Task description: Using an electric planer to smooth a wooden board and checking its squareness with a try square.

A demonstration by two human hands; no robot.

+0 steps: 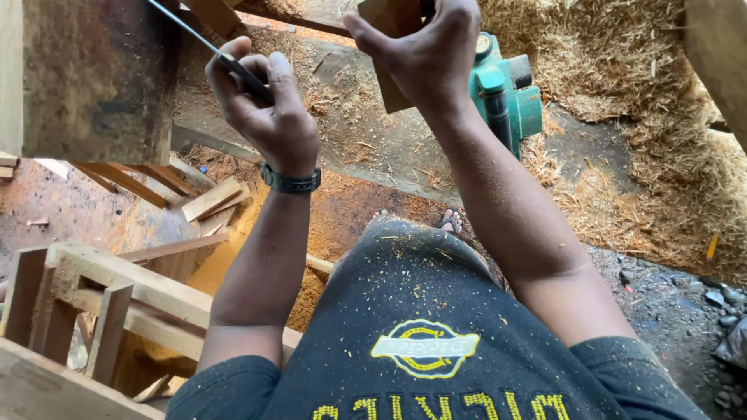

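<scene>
Left hand [264, 109] fisted on thin rod [194, 35]; right hand [424, 50] grips wood block [389, 23]. Green planer [506, 89] on sawdusty bench [366, 148], shavings [622, 70] heaped beside, frames [101, 303] below.

Green planer [510, 89]; blk shirt [436, 311] w/ yellow print; tan shavings [622, 62]

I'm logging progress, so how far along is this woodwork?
Done: planing, judging by shavings piled by the green planer. In hand: right hand holds a wood block; left hand grips a thin dark tool. Left: the bare frame below looks unfinished.
</scene>
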